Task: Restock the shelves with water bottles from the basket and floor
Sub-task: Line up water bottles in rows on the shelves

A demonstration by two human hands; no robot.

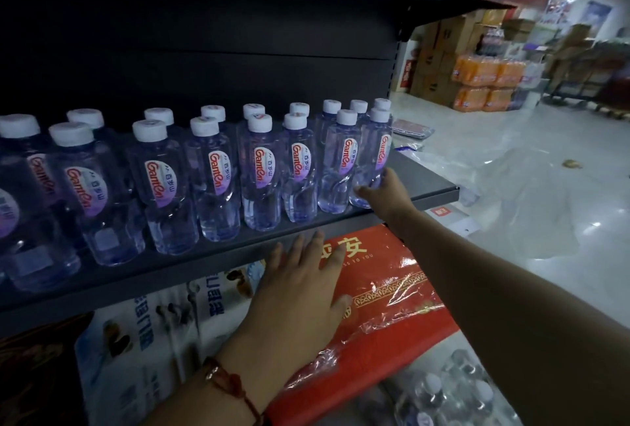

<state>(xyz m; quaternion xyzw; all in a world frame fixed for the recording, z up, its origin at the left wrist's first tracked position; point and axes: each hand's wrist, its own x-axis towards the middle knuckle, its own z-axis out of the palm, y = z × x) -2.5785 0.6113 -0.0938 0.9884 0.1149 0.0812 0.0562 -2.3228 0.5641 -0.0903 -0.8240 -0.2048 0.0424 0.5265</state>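
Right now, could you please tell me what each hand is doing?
Left hand: open, fingers spread, holding nothing.
Right hand: on the end water bottle; grip cannot be told.

Your left hand [301, 292] is flat and open, palm down, fingers spread and straight, pointing forward; a red cord bracelet [228, 388] circles that wrist. Your right arm stretches forward across the view, bare forearm, right hand [387, 195] extended, fingers reaching ahead, fingertips mostly hidden.
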